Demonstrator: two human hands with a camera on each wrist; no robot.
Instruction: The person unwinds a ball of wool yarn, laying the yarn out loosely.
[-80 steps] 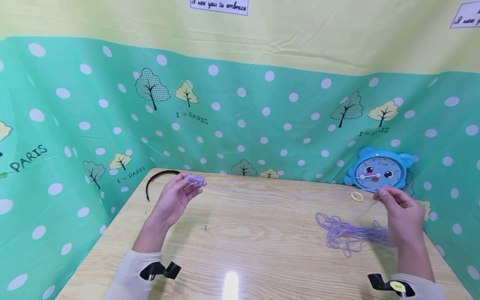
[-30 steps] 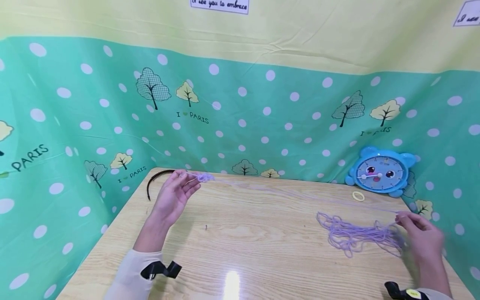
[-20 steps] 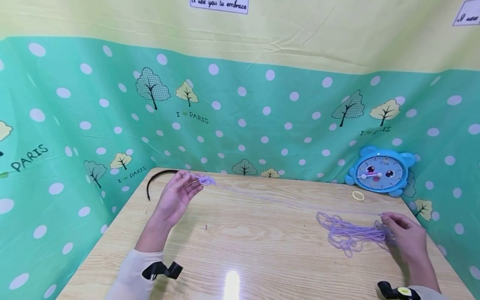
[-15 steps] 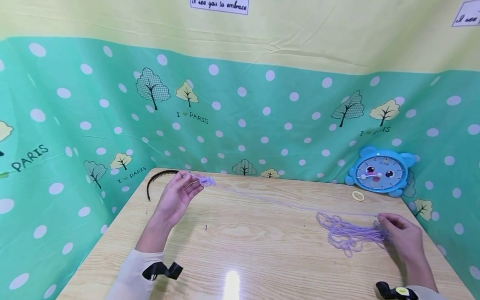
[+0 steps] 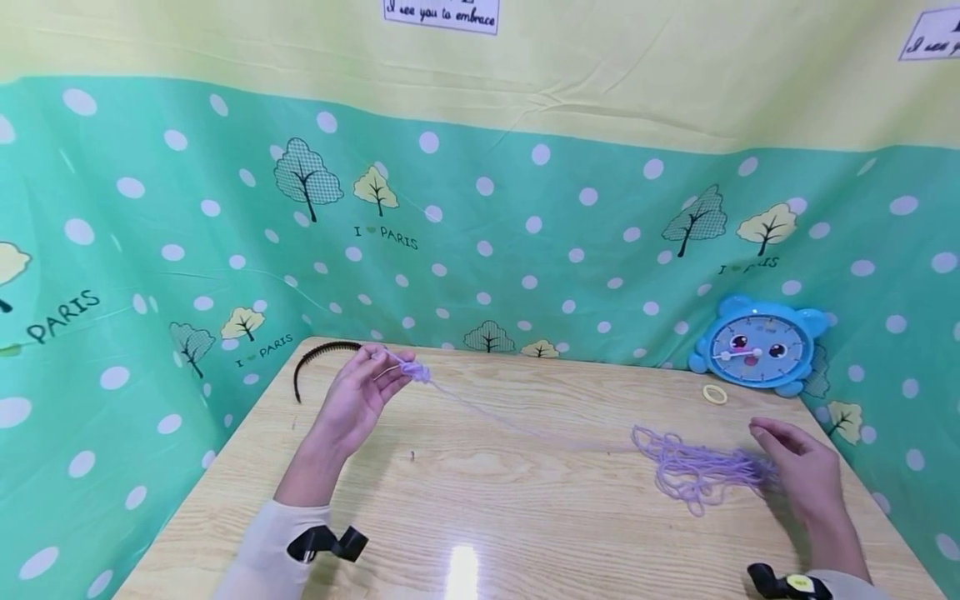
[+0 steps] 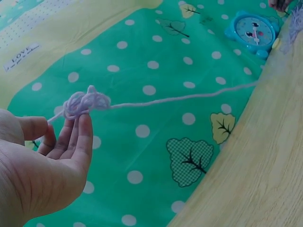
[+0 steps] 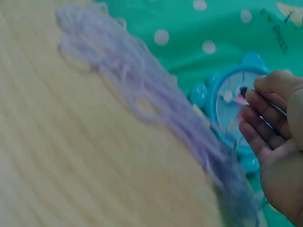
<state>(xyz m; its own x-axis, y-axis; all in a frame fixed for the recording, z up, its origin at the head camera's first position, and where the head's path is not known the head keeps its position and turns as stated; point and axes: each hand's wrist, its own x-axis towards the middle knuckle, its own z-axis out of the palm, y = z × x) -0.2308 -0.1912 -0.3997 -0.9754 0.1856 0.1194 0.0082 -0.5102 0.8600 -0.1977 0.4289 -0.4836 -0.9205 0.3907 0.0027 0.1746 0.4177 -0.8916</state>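
Note:
My left hand (image 5: 352, 408) is raised over the table's back left, pinching a lilac yarn end between thumb and index finger. A small knotted bundle of that yarn (image 6: 86, 102) sits against its other fingertips. From the bundle a single strand (image 6: 165, 100) runs off to the right, sagging toward the table. On the table's right lies a loose, looped heap of lilac yarn (image 5: 693, 468). Beside the heap's right end is my right hand (image 5: 806, 471); its fingers are loosely curled, and the right wrist view shows no yarn between them (image 7: 260, 113).
A blue bear-shaped clock (image 5: 761, 346) leans against the green dotted curtain (image 5: 510, 225) at the back right. Near it lies a pale yellow ring (image 5: 715, 394). A dark toothed headband (image 5: 307, 362) rests behind my left hand on the wooden table (image 5: 487, 517).
My right hand, which pinched the strand out to the right, has come back left and let it go. The strand has dropped slack. The bundle has slid out toward the left fingertips.

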